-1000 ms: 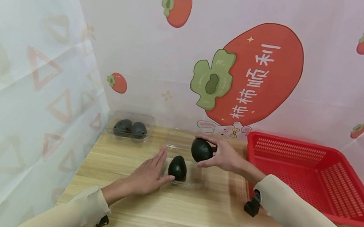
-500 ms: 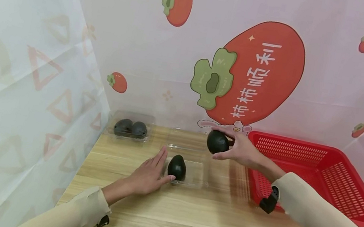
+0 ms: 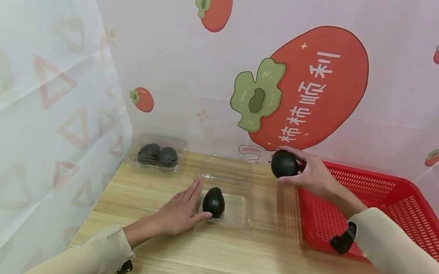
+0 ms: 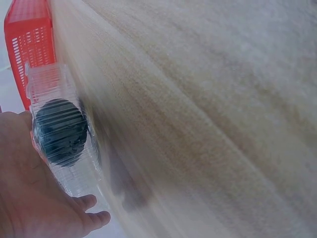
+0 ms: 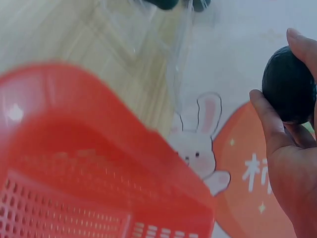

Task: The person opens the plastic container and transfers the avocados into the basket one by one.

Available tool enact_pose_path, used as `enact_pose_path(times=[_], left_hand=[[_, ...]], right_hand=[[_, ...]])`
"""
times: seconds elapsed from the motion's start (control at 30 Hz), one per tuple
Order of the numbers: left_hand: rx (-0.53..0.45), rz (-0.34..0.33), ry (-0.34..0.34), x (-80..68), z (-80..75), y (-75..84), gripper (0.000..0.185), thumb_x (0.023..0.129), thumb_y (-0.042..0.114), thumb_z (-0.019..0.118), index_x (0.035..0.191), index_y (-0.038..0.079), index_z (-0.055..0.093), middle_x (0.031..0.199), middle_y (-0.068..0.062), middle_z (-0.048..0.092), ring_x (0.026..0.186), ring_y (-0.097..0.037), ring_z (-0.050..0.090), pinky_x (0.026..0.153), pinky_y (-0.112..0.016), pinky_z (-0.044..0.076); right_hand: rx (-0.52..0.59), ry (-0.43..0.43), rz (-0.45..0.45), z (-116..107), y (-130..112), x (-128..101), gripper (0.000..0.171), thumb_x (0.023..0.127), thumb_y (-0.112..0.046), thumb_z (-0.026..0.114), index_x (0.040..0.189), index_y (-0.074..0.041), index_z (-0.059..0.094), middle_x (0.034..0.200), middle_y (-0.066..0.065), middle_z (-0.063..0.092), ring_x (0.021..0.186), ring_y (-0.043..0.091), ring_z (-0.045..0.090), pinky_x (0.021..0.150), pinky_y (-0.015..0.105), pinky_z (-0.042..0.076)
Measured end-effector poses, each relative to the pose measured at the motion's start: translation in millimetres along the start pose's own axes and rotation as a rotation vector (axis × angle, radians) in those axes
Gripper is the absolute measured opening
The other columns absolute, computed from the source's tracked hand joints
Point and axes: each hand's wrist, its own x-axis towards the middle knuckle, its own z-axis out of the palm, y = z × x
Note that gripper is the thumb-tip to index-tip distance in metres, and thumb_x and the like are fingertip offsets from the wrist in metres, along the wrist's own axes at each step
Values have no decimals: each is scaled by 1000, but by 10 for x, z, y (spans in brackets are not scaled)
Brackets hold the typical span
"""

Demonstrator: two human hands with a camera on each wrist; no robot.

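Observation:
In the head view my right hand [image 3: 314, 174] grips a dark green avocado [image 3: 284, 165] in the air, just left of the red basket's near-left corner region. The right wrist view shows the same avocado [image 5: 289, 87] between thumb and fingers. A clear plastic clamshell box [image 3: 238, 210] lies unfolded on the table, its lid towards the wall. One avocado [image 3: 213, 203] sits in the left half of its tray. My left hand [image 3: 176, 207] rests against the box's left side with straight fingers. The left wrist view shows that avocado [image 4: 60, 133] through the ribbed plastic.
A red perforated basket [image 3: 357, 250] stands on the right of the wooden table [image 3: 198, 264]. At the back left, another clear box [image 3: 160, 140] holds two avocados [image 3: 157, 155]. A printed cloth [image 3: 174, 42] hangs along the back and sides.
My right hand has carried its avocado up and to the right, from above the box to beside the basket. The left hand and the box have stayed in place.

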Motion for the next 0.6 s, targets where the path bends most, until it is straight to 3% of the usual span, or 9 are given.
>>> enact_pose_path(times=[0.27,0.6], left_hand=[[4,-4,0,5,0,4,97,108,62,47,169,-1,5,178,-18,-2,161,-37,17,126,-58,25],[-20,29,26,-1,43,-40,101,107,66,43,168,-4,5,177,-21,-1,160,-41,18,125,-62,25]], right_hand=[[-16,44,25,-231,71,-42,86,87,-26,90,160,-16,47,147,18,54,130,41,53,89,34,60],[-11,59,115,-509,263,-50,87,88,-25,89,162,-22,42,153,17,48,134,42,49,91,37,59]])
